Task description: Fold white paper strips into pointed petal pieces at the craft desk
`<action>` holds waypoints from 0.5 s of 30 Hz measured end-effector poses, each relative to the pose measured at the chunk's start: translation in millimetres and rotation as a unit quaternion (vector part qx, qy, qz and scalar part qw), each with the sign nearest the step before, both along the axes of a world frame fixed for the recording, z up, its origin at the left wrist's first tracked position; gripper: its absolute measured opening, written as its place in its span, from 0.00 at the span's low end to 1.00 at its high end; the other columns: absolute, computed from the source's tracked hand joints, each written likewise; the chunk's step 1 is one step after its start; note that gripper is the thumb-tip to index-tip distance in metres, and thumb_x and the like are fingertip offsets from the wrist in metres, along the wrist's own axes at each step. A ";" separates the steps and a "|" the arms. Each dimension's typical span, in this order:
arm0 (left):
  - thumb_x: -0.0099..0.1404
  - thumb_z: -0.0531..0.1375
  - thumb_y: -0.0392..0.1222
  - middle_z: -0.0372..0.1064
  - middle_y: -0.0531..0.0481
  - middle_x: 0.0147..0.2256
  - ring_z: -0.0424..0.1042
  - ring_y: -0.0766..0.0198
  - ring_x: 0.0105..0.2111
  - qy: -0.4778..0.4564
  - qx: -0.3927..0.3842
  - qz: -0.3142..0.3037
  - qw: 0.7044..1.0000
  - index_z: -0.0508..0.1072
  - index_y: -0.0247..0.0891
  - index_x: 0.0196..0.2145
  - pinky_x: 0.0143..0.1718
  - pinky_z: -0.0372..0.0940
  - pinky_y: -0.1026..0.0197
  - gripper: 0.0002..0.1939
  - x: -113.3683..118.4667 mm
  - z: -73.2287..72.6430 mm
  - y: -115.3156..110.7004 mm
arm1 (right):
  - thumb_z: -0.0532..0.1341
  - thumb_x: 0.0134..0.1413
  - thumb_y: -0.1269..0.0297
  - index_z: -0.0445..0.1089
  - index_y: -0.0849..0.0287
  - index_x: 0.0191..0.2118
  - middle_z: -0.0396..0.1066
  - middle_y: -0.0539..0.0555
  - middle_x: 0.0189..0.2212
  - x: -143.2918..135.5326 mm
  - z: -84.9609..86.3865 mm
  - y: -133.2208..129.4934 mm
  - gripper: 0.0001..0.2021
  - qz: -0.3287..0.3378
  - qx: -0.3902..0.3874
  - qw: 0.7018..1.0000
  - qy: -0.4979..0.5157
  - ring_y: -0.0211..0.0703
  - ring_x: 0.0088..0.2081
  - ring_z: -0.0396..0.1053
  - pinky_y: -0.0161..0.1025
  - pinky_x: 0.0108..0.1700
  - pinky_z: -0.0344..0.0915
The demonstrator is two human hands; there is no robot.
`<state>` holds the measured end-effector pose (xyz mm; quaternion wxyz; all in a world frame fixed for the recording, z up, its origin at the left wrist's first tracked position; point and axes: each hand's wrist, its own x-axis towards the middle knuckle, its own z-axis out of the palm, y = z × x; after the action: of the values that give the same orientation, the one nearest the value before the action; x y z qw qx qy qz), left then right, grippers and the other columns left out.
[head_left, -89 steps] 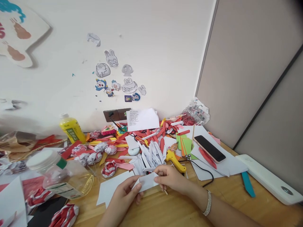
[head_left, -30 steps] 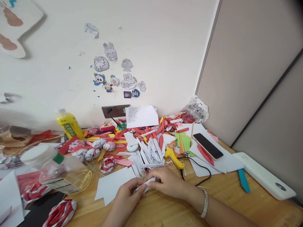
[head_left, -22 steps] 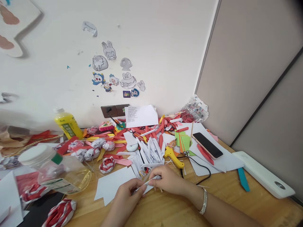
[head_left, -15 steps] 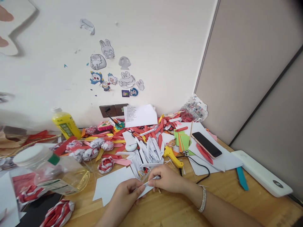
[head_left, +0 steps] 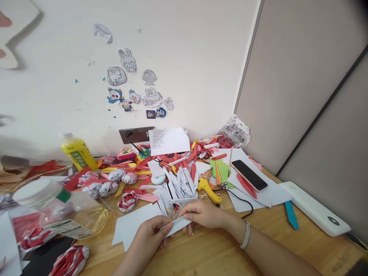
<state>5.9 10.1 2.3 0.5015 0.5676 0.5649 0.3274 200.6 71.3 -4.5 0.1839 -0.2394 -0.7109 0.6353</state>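
Fold in hand: your left hand (head_left: 149, 234) and right hand (head_left: 202, 214) pinch the white paper strip (head_left: 177, 223); next, press the crease evenly.

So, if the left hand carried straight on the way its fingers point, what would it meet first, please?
The left hand, holding the folded white strip with the right hand, points up and away. It would probably reach the pile of folded white paper pieces first, though depth is unclear.

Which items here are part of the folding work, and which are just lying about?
In use:
left hand
right hand
folded white paper strip
pile of folded white paper pieces

Lying about:
yellow glue gun
black smartphone
yellow drink bottle
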 end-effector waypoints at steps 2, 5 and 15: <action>0.52 0.58 0.50 0.61 0.58 0.14 0.60 0.68 0.16 -0.007 0.001 0.016 1.000 0.72 0.34 0.27 0.19 0.54 0.67 0.14 -0.5 0.6 1.1 | 0.53 0.57 0.57 0.69 0.60 0.40 0.69 0.50 0.26 0.0 -2.6 1.3 0.14 -0.012 0.013 1.000 -0.004 0.35 0.24 0.68 0.34 0.31 0.64; 0.51 0.59 0.50 0.60 0.59 0.13 0.59 0.68 0.16 -0.015 -0.005 0.036 0.999 0.72 0.34 0.27 0.20 0.54 0.67 0.14 0.2 1.9 2.0 | 0.53 0.57 0.61 0.69 0.60 0.39 0.69 0.50 0.26 -2.4 -8.8 2.4 0.11 -0.036 0.031 0.999 -0.013 0.35 0.24 0.68 0.32 0.30 0.63; 0.55 0.55 0.52 0.69 0.53 0.22 0.58 0.70 0.16 0.006 -0.009 -0.012 1.000 0.70 0.35 0.27 0.19 0.53 0.67 0.16 2.7 1.9 -0.7 | 0.59 0.47 0.70 0.71 0.58 0.34 0.69 0.48 0.28 -14.1 2.7 -11.0 0.07 -0.125 0.165 0.978 -0.036 0.36 0.29 0.64 0.30 0.29 0.58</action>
<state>8.6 9.3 4.1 0.5075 0.5718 0.5636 0.3127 186.5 60.3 -1.8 0.2732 -0.3152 -0.7764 0.4725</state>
